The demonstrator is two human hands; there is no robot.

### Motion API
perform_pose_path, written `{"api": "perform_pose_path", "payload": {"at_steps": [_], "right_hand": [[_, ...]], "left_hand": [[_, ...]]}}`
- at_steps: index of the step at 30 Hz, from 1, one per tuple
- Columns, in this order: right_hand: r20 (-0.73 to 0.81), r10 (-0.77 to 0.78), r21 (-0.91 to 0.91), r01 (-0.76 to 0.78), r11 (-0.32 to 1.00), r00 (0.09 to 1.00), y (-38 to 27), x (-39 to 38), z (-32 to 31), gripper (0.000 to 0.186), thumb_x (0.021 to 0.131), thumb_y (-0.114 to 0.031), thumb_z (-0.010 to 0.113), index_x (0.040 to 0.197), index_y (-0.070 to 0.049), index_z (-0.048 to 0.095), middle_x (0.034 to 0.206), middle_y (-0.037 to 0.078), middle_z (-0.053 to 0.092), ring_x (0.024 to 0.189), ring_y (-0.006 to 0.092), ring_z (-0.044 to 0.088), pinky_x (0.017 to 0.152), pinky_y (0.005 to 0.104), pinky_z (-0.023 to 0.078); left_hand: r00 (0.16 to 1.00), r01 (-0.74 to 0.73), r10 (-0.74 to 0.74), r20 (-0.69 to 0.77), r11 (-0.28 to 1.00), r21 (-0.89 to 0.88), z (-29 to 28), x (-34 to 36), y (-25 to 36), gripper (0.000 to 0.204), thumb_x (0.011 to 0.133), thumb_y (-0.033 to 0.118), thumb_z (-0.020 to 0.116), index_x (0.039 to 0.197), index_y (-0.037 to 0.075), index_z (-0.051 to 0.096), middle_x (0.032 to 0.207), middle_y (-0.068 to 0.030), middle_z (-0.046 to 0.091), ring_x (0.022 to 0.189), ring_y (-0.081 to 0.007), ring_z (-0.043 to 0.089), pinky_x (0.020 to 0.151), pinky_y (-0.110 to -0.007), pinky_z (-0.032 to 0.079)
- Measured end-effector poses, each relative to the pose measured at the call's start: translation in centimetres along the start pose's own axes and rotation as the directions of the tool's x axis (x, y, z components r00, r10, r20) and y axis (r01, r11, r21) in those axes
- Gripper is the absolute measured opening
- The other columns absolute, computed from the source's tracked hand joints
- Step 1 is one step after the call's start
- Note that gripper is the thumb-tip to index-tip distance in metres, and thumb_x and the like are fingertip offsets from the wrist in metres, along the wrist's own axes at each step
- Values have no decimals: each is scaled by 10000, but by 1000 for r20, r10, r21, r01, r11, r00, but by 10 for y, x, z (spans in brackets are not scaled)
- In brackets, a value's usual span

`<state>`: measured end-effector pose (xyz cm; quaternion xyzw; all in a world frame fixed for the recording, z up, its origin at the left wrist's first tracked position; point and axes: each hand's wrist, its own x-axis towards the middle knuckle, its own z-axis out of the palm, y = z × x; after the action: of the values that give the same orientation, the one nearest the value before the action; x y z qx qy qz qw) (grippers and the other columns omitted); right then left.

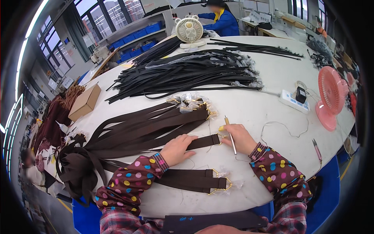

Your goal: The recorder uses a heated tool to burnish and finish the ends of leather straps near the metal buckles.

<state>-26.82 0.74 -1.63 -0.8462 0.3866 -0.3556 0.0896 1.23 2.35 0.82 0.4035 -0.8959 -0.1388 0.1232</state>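
My left hand (177, 150) lies across a dark brown strap (202, 144), with the fingers along its far edge and the thumb along its near edge. A gold-coloured metal buckle (221, 137) ends this strap. Beside the buckle, my right hand (242, 138) is closed round a slim pen-like tool (231, 137) with a pale lower part. Its finger and thumb tips are at the buckle; whether they grip it too is hard to make out. Nearer me lie more brown straps (187, 180) with gold buckles and clear plastic film.
A brown strap bundle (148, 130) spreads behind my left hand, and black straps (183, 74) lie beyond. At right are a pink fan (330, 93), a power strip (294, 102) and pink-handled snips (317, 150). A cardboard box (85, 102) sits left. Across the table, a person in blue (224, 21) works.
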Motion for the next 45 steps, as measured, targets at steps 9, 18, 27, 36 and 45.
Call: {"api": "perform_pose_path", "payload": {"at_steps": [9,18,27,36,45], "right_hand": [[116,75,16,-77,997,990,-21,-17,-15,209,774,-105,695,939,-66,573,787,84,614,771,291,579,712,383,455],[63,82,61,-86,994,995,-22,-23,-11,237,758,-77,710,951,-54,574,790,91,612,754,285,586,677,358,467],[99,60,62,-67,996,993,-22,-20,-7,234,755,-55,714,950,-38,585,765,93,607,725,279,585,665,344,463],[34,51,14,-52,999,998,-27,-24,-13,248,718,18,716,929,-32,595,824,111,628,746,289,580,667,341,463],[70,-1,54,-3,999,998,-32,-28,-17,286,672,57,725,899,-48,586,925,96,660,801,282,588,689,348,464]], "left_hand": [[973,-156,159,-166,987,33,-30,-35,31,217,798,119,659,1013,122,631,928,-40,575,847,-242,586,708,-332,487],[858,-491,441,-263,854,-170,-144,-60,158,363,633,202,652,975,91,704,745,11,575,638,-135,531,541,-254,434],[65,-158,9,-998,987,-2,-49,-81,172,476,528,179,740,993,79,721,800,-32,623,568,-137,516,490,-259,431],[987,110,-97,-130,990,93,-24,-79,-43,508,791,168,666,1266,115,494,1081,-115,556,1022,-289,541,853,-371,460],[997,63,-50,-56,965,256,-13,-114,-18,568,756,108,618,1305,211,516,907,-49,527,827,-226,539,736,-327,447]]}}
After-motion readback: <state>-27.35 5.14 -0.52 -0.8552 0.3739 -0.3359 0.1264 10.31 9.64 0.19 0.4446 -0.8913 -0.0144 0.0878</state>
